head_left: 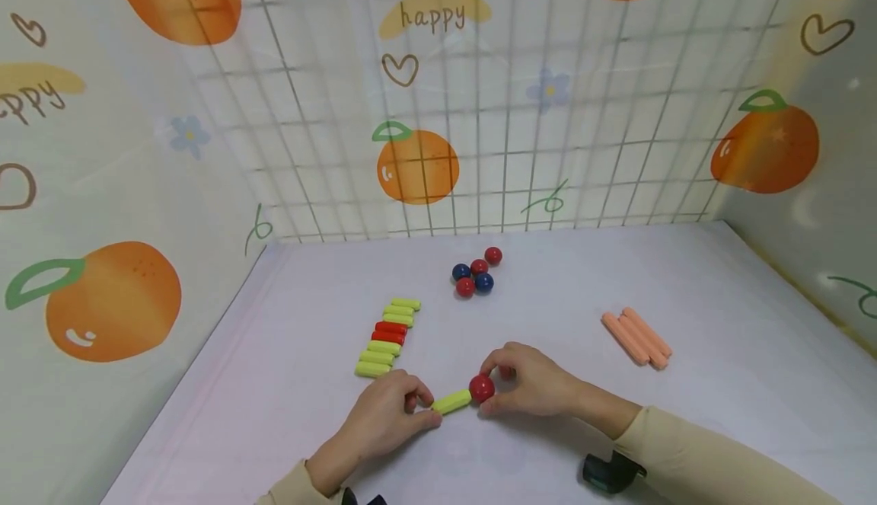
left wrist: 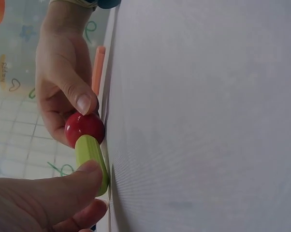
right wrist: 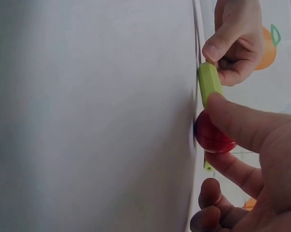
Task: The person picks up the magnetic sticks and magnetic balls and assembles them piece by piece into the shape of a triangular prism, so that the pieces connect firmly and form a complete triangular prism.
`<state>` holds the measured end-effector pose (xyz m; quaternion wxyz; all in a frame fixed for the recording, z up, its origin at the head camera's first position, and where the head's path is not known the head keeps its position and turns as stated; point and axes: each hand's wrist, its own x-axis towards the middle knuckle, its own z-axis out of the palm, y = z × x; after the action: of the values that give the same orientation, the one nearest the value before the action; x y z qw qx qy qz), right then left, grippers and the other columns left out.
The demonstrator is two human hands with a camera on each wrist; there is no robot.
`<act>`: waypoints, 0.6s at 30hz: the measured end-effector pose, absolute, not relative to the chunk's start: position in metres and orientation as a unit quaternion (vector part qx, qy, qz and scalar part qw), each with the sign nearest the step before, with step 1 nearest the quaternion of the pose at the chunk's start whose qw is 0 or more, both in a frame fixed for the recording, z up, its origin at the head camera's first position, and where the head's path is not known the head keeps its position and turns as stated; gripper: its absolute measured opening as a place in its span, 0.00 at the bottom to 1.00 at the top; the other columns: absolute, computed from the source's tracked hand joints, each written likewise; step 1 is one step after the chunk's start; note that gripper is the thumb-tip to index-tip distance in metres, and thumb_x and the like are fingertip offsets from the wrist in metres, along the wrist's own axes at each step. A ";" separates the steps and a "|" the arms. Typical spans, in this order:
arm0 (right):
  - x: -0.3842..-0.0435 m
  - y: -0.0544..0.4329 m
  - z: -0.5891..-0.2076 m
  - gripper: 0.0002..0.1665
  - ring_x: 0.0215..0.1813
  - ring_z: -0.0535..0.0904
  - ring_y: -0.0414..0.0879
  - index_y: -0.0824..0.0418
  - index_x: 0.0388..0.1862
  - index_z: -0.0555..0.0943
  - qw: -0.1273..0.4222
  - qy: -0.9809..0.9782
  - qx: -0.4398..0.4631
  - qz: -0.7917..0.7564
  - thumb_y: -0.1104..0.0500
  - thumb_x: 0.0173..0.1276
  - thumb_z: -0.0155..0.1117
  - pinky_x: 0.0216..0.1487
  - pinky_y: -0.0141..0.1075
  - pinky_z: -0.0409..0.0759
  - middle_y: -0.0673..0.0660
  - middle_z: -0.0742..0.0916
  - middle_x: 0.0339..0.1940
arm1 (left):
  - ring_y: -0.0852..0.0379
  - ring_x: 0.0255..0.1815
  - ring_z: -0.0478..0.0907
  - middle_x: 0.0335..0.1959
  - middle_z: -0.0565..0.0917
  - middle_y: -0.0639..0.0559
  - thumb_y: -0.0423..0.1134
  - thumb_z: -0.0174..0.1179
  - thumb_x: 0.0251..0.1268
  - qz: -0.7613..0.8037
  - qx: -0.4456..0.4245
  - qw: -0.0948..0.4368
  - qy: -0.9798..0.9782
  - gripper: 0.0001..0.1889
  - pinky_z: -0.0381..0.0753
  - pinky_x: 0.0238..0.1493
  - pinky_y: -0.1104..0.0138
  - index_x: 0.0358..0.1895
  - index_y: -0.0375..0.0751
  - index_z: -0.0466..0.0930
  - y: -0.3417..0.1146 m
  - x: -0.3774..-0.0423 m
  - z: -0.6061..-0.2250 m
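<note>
A yellow-green rod [head_left: 451, 402] lies low over the white table, its right end against a red ball [head_left: 482, 388]. My left hand [head_left: 390, 413] pinches the rod's left end between thumb and fingers. On the other side, my right hand [head_left: 537, 383] holds the red ball between thumb and fingers. In the left wrist view the rod [left wrist: 93, 162] meets the ball [left wrist: 83, 128] end-on. The right wrist view shows the ball [right wrist: 213, 135] under the right thumb; whether the rod is seated in it cannot be told.
Yellow-green rods [head_left: 373, 369] and two red rods [head_left: 389, 333] lie in a column behind the left hand. Several red balls [head_left: 465, 287] and blue balls [head_left: 483, 282] cluster farther back. Three salmon-coloured rods [head_left: 637, 337] lie at the right. A printed curtain [head_left: 479, 155] hangs behind the table.
</note>
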<state>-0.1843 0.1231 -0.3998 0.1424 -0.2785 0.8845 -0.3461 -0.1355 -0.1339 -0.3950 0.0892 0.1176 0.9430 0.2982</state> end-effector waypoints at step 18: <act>-0.186 0.124 -0.399 0.10 0.38 0.71 0.39 0.52 0.42 0.85 0.081 0.881 -0.309 -0.349 0.55 0.61 0.72 0.39 0.30 0.70 0.48 0.81 0.35 | 0.62 0.37 0.71 0.38 0.76 0.57 0.46 0.70 0.58 0.291 0.207 0.091 0.930 0.14 0.72 0.38 0.70 0.47 0.55 0.82 -0.125 -0.140 -0.393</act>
<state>-0.1863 0.1242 -0.3990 0.0811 -0.3091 0.8808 -0.3494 -0.1397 -0.1255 -0.3931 0.0915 0.2066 0.9295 0.2914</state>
